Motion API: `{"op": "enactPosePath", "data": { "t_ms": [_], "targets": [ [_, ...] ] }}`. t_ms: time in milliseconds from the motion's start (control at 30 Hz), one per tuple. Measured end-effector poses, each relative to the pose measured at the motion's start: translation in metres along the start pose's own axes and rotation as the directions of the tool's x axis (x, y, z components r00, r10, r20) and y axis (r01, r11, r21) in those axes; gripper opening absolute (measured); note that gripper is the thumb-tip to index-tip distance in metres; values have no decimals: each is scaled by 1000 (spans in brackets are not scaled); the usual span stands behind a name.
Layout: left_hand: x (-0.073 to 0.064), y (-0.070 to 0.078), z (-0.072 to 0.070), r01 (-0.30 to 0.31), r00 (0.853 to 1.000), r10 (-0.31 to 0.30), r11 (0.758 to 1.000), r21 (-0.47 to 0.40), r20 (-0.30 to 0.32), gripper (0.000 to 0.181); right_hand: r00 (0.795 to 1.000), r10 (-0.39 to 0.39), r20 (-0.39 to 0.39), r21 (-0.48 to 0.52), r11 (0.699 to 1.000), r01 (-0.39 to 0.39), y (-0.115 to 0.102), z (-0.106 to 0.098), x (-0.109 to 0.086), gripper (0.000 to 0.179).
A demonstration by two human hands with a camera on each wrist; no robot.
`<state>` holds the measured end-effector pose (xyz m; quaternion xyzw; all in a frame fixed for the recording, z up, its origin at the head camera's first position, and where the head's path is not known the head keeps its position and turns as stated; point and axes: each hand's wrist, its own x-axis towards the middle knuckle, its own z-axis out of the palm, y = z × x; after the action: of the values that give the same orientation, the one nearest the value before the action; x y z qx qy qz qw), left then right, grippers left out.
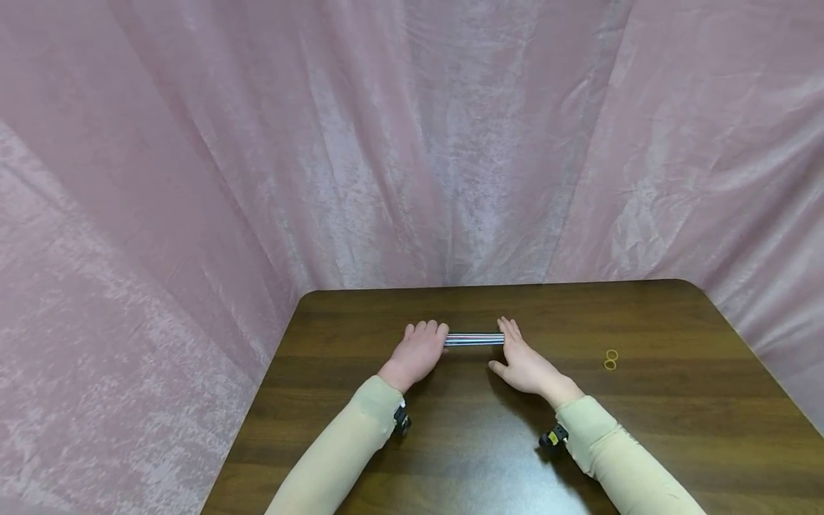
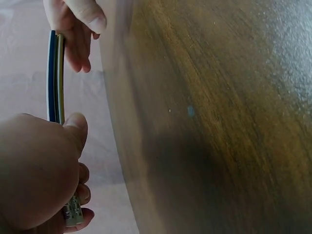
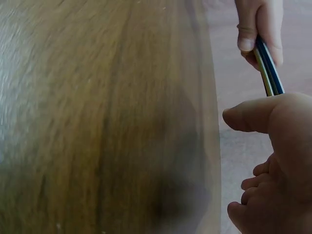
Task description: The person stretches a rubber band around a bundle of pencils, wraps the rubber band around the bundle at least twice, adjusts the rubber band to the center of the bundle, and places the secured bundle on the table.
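Observation:
My left hand (image 1: pixel 418 350) grips a bundle of slim, pencil-like sticks (image 1: pixel 475 339), striped in blue, white and gold. The sticks lie side by side and point across toward the right. Curled fingers and thumb wrap the near part of the bundle (image 2: pixel 55 78) in the left wrist view, where printed lettering shows at its lower end. At the bundle's other end is my right hand (image 1: pixel 526 361), its fingers straight and its palm at the stick ends. The right thumb (image 3: pixel 246 117) stands out to the side and does not wrap the sticks. Whether the palm presses them cannot be told.
Two yellow rings like rubber bands (image 1: pixel 610 360) lie together on the brown wooden table (image 1: pixel 676 443), right of my right hand. Beyond the table's far edge hangs a pink curtain (image 1: pixel 450 143), which also runs down the left and right sides.

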<state>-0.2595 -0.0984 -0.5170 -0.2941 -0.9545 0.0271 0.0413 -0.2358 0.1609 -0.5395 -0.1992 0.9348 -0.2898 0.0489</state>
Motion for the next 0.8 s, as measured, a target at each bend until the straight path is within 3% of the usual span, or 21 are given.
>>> {"op": "enactPosePath", "data": {
  "t_ms": [400,633,800],
  "targets": [
    [-1,1,0,24,999,-23,1000,15,-30,17,999,19,-33,-22,1000,-20,0,-6,0,82],
    [1,5,0,34,999,-32,998,50,-34,21,996,85,33,83,993,-88,-6,-1,1,87],
    [2,6,2,39,998,-36,997,62,-49,21,997,69,34,122,990,-72,-5,-2,1,83]
  ]
}}
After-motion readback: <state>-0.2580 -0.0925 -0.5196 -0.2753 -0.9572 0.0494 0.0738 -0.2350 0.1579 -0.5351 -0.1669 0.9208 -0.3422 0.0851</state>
